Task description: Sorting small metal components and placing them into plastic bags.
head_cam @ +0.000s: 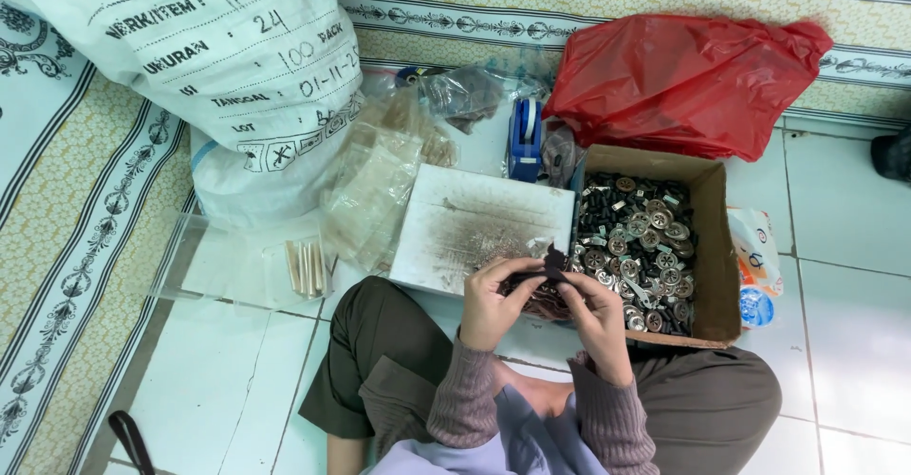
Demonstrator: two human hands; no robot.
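Left hand (491,302), right hand (596,314) pinching dark piece (554,260) (possibly rubber), cardboard box (714,247) beside.

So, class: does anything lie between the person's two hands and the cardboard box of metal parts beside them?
Nothing visible does. The left hand and right hand pinch a small dark piece right at the open cardboard box, whose metal parts lie uncovered.

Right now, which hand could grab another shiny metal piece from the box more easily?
Probably the right hand: it sits beside the cardboard box of metal pieces; the left hand is farther away.
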